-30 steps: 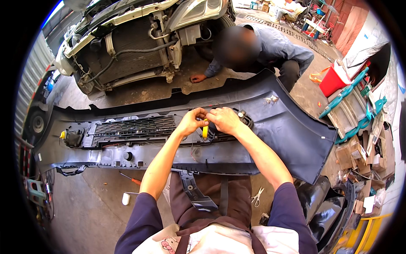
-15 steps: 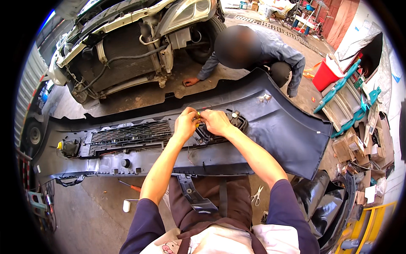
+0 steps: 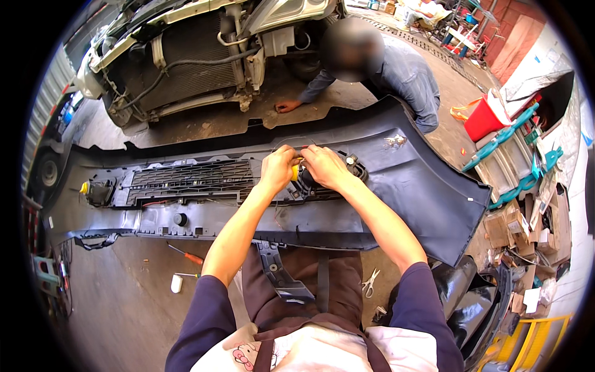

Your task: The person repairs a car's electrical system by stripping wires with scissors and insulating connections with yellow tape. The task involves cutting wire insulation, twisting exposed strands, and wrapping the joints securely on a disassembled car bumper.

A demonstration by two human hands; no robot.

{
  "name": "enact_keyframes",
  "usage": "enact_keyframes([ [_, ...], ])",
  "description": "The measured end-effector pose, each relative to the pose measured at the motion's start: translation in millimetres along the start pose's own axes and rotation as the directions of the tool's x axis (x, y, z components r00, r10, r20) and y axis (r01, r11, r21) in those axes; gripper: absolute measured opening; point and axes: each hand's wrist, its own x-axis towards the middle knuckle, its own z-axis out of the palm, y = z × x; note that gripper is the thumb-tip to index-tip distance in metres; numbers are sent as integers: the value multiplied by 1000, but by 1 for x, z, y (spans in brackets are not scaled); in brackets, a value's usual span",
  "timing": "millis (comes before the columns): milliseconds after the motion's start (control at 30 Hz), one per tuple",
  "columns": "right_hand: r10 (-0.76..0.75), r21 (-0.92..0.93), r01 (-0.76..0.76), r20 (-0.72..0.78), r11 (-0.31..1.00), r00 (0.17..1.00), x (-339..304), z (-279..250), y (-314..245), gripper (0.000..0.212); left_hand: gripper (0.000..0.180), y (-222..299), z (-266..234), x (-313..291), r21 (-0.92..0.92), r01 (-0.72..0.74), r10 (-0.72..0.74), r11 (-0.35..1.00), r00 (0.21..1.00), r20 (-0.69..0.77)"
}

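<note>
A black car bumper lies inside-up across the view, with a mesh grille fixed along its middle. Over the lamp unit right of the grille, my left hand and my right hand meet fingertip to fingertip. Both are closed in a pinch; the fingers hide what lies in them. A small yellow part shows between the hands, against the left fingers. Thin wire loops out just above the fingertips. At the bumper's left end sits a second lamp with a yellow cap.
Beyond the bumper stands a car with its front stripped, its radiator exposed. A co-worker crouches beside it, one hand on the floor. Scissors and a screwdriver lie on the floor near me. Boxes and a red bucket stand at right.
My view has shifted slightly. The hands stay together at the same lamp, the right fingers now more bent over, and the yellow part shows more plainly. The co-worker's head is a little higher in view.
</note>
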Motion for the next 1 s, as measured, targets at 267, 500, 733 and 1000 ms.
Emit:
enact_keyframes([
  [267,-302,-329,303,55,895,952,3,-1,16,13,16,1,-8,3,-66,147,-137,987,982,131],
  [500,-204,-93,207,47,974,978,6,0,11,7,27,-19,-17,1,-290,382,-265,878,890,370],
  [733,-7,126,0,52,992,999,3,14,10,18,19,-2,-6,-2,-31,92,-90,995,993,76],
  [1000,140,360,-200,185,911,973,7,-1,10,22,25,-7,8,-13,-34,318,-320,947,942,-103],
])
